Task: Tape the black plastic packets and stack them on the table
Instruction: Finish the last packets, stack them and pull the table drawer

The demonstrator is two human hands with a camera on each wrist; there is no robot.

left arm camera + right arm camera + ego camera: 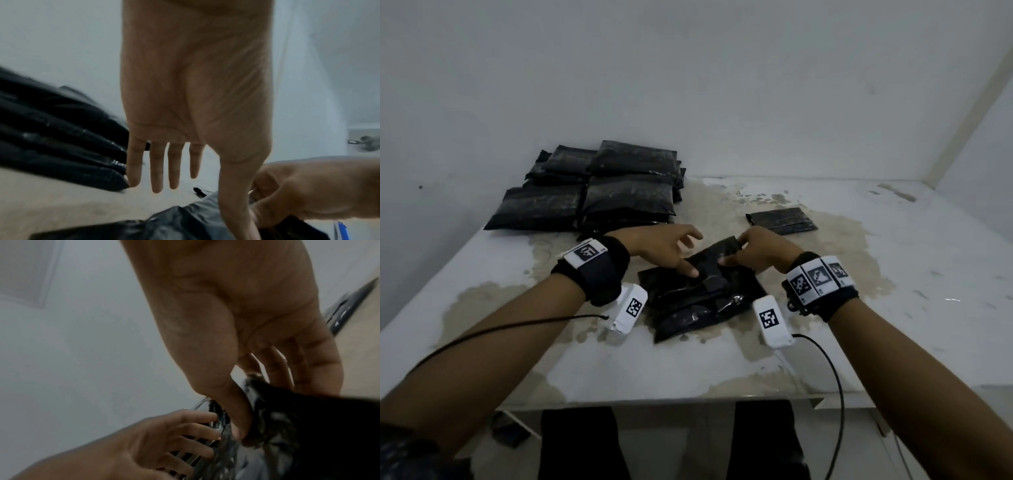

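Head cam looks down and forward over the worn white table (722, 370); both wrist cams sit super close under the palms, sharing the crinkled black plastic packet (702, 294).

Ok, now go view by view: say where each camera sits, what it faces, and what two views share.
Head: worn on the head, looks down at the table; both forearms, left hand and right hand on the black packet.
Left wrist: looks along the open left palm toward the packet stack.
Right wrist: looks along the right hand, which pinches the packet's flap.
Shared: both wrist views show the other hand and the packet.
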